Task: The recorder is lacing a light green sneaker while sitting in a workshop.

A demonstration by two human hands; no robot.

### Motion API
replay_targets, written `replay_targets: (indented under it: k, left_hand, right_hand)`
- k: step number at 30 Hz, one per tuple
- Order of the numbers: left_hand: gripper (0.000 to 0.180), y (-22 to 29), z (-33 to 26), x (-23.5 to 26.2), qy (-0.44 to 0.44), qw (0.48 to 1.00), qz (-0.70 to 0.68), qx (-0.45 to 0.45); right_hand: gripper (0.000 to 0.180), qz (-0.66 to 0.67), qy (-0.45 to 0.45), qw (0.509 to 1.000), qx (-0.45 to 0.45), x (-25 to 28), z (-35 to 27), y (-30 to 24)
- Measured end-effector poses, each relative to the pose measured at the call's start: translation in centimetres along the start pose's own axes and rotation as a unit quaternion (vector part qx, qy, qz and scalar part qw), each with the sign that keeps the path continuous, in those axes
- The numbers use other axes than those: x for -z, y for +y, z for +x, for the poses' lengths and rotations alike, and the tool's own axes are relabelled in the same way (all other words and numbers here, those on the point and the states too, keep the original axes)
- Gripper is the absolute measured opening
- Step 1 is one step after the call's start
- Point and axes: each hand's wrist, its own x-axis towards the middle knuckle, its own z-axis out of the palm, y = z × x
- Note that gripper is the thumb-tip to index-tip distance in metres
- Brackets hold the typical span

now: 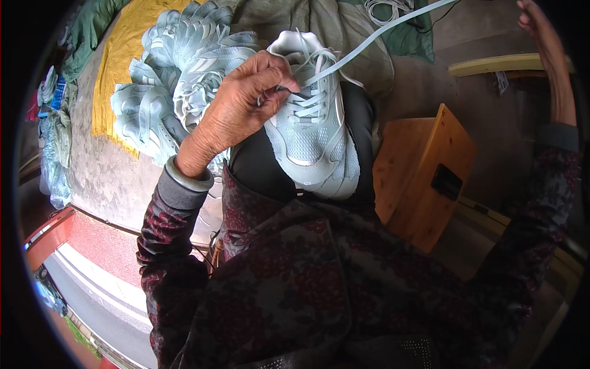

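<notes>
A pale blue-grey sneaker [307, 132] rests on my lap, toe toward me, partly laced, over another sneaker half hidden beneath it. My left hand [246, 98] is closed in a pinch at the left eyelet row, by the laces; a pale bit of lace shows between its fingers. A small dark patch beside the fingertips is unclear. From the upper eyelets a flat pale shoelace [369, 43] stretches taut up and right, leaving the top edge. My right hand [538, 21] is raised far out at the upper right, fingers closed; where it meets the lace is out of view.
Many matching sneaker uppers [184, 61] lie heaped at the left on a yellow cloth [110, 92]. A wooden stool or box [424, 166] with a dark phone-like object [447, 182] stands to my right. A white cord coil [388, 9] lies at the back.
</notes>
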Motion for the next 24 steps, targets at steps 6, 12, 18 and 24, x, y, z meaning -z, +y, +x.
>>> replay_targets:
  k: [6, 12, 18, 24]
  left_hand:
    - [0.026, 0.4, 1.0, 0.3, -0.023, 0.998, 0.053, -0.033]
    - [0.027, 0.6, 1.3, 1.1, -0.081, 0.993, 0.08, -0.019]
    - [0.012, 1.5, 3.0, 1.1, -0.142, 0.973, 0.152, -0.097]
    - [0.02, 2.0, 2.5, 0.8, -0.133, 0.943, 0.274, -0.136]
  right_hand:
    - [0.014, -0.048, -0.085, 0.995, 0.034, -5.4, -4.2, -3.0]
    - [0.014, -0.042, -0.261, 0.964, 0.014, -13.7, -10.2, -1.8]
    - [0.012, -0.048, -0.304, 0.923, 0.231, -20.7, -16.9, -2.0]
    - [0.008, 0.016, -0.321, 0.922, 0.216, -23.9, -19.2, -1.2]
